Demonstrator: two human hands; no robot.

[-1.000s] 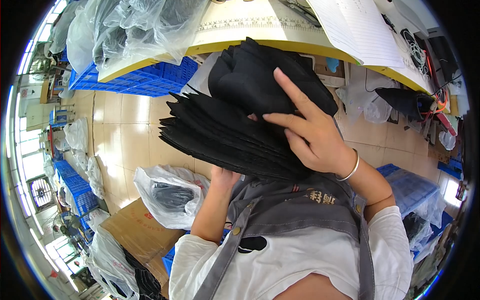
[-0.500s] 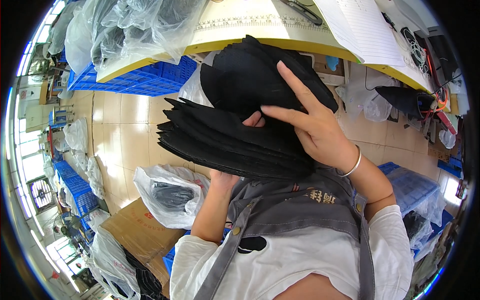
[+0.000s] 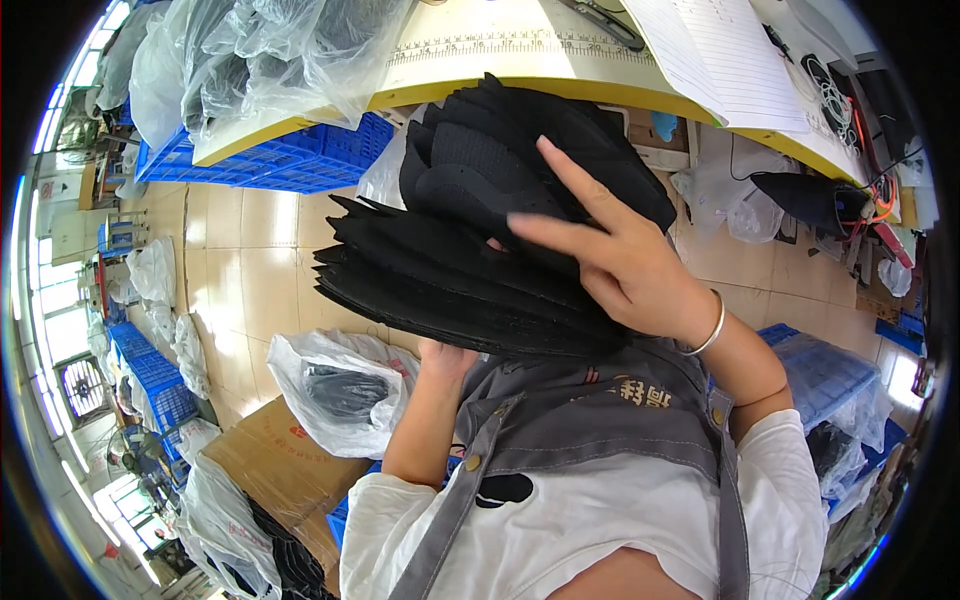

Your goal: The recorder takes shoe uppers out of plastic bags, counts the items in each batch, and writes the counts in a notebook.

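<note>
A thick stack of thin, flat black sheet-like pieces with pointed ends is held before my body, fanned into a near bundle and a far bundle. My left hand supports it from below; most of that hand is hidden, and a fingertip peeks through between the bundles. Over the stack's right side lies my right hand, wearing a bangle. Two of its fingers are stretched apart across the pieces, the lower one blurred; the other fingers are partly hidden. A far-bundle piece shows a finely textured face.
Beyond the stack is a yellow-edged table with ruler markings, a cutter knife and lined paper. Blue crates stand below it. A white plastic bag and a cardboard box sit at the left.
Pieces in the middle of the stack have shifted, covering most of the left fingertips seen before and showing textured faces. The upper finger of my right hand has moved slightly left and down.
</note>
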